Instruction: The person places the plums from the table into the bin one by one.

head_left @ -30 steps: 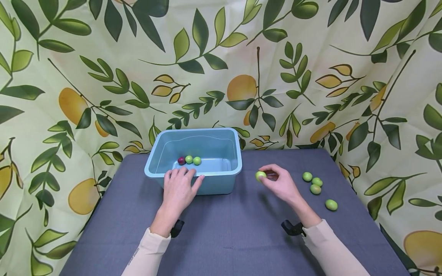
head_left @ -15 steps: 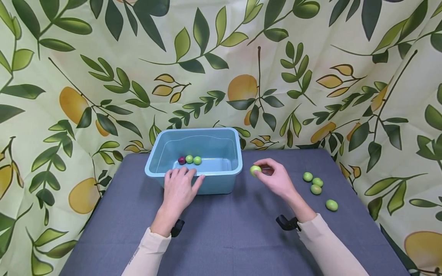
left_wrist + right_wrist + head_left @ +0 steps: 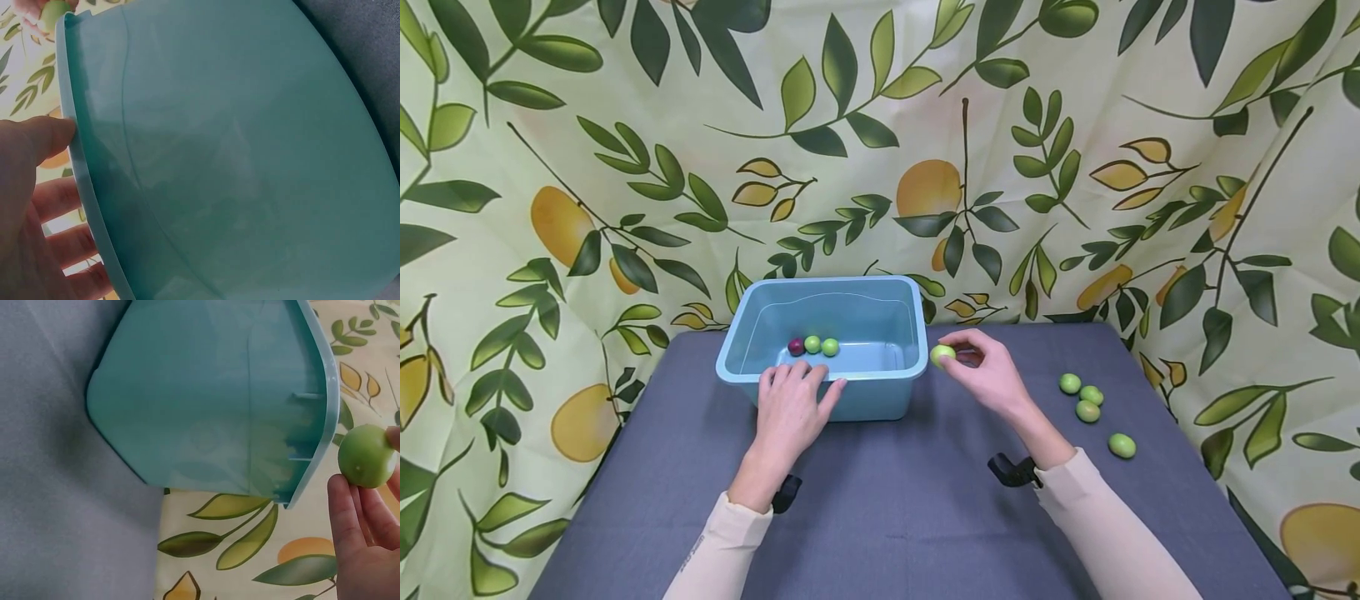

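My right hand (image 3: 988, 373) pinches a small round green fruit (image 3: 943, 357) between thumb and fingertips, just right of the blue plastic bin (image 3: 917, 371). The right wrist view shows this green fruit (image 3: 367, 456) close up, smooth with a pale dot, beyond the bin's rim (image 3: 330, 394). My left hand (image 3: 790, 417) rests on the bin's near rim, fingers reaching over it. In the left wrist view its thumb (image 3: 53, 134) touches the rim. Inside the bin lie a dark red fruit (image 3: 796, 347) and two green fruits (image 3: 830, 347) in a row.
Several more green fruits (image 3: 1087, 411) lie on the right of the dark blue-grey tablecloth (image 3: 902, 517), one (image 3: 1122, 446) apart from the others. A leaf-and-fruit patterned cloth (image 3: 850, 183) hangs behind and around the table.
My right hand has moved left and farther from me with the green fruit, up close to the bin's right side. The left hand stays on the rim.
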Motion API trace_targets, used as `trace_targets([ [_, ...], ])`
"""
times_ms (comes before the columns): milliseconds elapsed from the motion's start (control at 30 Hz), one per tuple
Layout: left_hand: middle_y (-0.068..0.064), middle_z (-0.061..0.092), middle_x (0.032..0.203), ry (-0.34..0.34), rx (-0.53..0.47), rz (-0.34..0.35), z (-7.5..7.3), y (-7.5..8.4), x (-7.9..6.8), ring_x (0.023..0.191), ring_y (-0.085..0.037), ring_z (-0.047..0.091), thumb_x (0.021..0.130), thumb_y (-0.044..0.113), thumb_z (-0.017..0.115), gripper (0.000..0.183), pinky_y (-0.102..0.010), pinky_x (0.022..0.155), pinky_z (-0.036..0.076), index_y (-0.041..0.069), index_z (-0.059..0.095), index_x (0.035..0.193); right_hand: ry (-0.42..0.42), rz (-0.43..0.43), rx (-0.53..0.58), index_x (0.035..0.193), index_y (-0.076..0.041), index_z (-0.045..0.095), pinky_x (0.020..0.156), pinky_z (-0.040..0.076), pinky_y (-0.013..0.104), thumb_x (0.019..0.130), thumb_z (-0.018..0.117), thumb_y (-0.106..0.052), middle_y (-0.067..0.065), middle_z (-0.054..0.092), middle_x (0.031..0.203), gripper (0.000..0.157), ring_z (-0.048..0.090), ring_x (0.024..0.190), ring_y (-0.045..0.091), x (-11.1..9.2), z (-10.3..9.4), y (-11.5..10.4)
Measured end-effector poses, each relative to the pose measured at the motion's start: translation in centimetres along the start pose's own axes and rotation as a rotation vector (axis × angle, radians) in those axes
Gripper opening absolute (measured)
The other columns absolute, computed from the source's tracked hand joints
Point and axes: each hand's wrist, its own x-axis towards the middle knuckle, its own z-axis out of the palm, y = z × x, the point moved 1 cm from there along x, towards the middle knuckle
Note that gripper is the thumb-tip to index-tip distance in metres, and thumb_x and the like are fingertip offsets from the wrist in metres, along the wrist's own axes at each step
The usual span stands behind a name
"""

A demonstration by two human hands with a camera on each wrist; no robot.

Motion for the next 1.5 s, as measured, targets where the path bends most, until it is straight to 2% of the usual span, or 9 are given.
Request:
trace_targets([
  [167,-0.013,0.07,0.101,0.025,0.0,0.011,0.0,-0.1,0.0,0.096,-0.036,0.06,0.096,0.04,0.07,0.035,-0.057,0.096,0.041,0.009,0.076,0.11,-0.001,-0.014,0.003,0.117,0.007,0.067,0.098,0.05,0.048,0.092,0.073,-0.004,0.021,0.066,0.116,0.028,0.062,0.107,0.034,0.3,0.3,-1.3],
  [233,-0.012,0.07,0.099,0.038,-0.001,0.017,0.0,-0.1,0.0,0.094,-0.036,0.06,0.096,0.039,0.07,0.034,-0.056,0.095,0.041,0.009,0.076,0.109,-0.001,-0.025,0.016,0.118,0.006,0.067,0.098,0.05,0.05,0.092,0.074,-0.006,0.021,0.066,0.117,0.029,0.062,0.107,0.034,0.5,0.4,-1.4],
  [433,-0.012,0.07,0.099,0.042,-0.002,0.016,0.1,-0.1,0.0,0.095,-0.035,0.06,0.095,0.039,0.07,0.033,-0.056,0.095,0.041,0.01,0.076,0.109,0.012,-0.054,0.05,0.118,-0.001,0.07,0.096,0.052,0.041,0.091,0.077,-0.014,0.014,0.067,0.117,0.031,0.062,0.104,0.025,1.4,0.9,-0.6],
  [633,-0.012,0.069,0.099,0.028,-0.002,0.013,0.1,-0.1,-0.1,0.095,-0.035,0.06,0.096,0.04,0.07,0.033,-0.056,0.096,0.041,0.01,0.076,0.11,0.018,-0.096,0.073,0.116,-0.001,0.071,0.091,0.054,0.031,0.091,0.077,-0.015,0.012,0.068,0.112,0.03,0.063,0.098,0.02,2.1,1.4,-0.6],
  [833,-0.011,0.069,0.098,0.029,-0.007,0.014,0.2,-0.1,-0.2,0.095,-0.035,0.06,0.096,0.039,0.07,0.032,-0.056,0.096,0.041,0.01,0.076,0.109,0.027,-0.12,0.053,0.114,-0.001,0.071,0.092,0.054,0.04,0.09,0.077,-0.015,0.011,0.069,0.11,0.028,0.064,0.098,0.019,2.6,1.9,-1.0],
  [1100,-0.011,0.068,0.098,0.029,0.002,0.014,0.0,-0.1,0.0,0.094,-0.035,0.06,0.096,0.039,0.07,0.033,-0.056,0.095,0.042,0.01,0.076,0.109,0.011,-0.123,0.085,0.114,-0.003,0.072,0.093,0.054,0.037,0.09,0.078,-0.014,0.011,0.068,0.111,0.027,0.064,0.1,0.021,3.5,2.8,-1.4],
  [1333,-0.012,0.069,0.099,0.027,0.003,0.014,-0.1,-0.1,0.0,0.095,-0.035,0.06,0.095,0.039,0.071,0.032,-0.056,0.096,0.042,0.01,0.076,0.109,-0.012,-0.113,0.095,0.118,-0.003,0.071,0.097,0.052,0.046,0.091,0.076,-0.012,0.017,0.067,0.117,0.028,0.064,0.105,0.03,3.8,3.4,-1.7],
  [1500,-0.012,0.069,0.099,0.023,0.006,0.013,0.0,-0.1,0.0,0.095,-0.035,0.061,0.095,0.039,0.071,0.033,-0.056,0.096,0.042,0.01,0.076,0.11,-0.019,-0.129,0.084,0.117,-0.005,0.071,0.097,0.052,0.048,0.092,0.075,-0.012,0.014,0.067,0.116,0.027,0.064,0.104,0.028,3.7,3.4,-1.8],
])
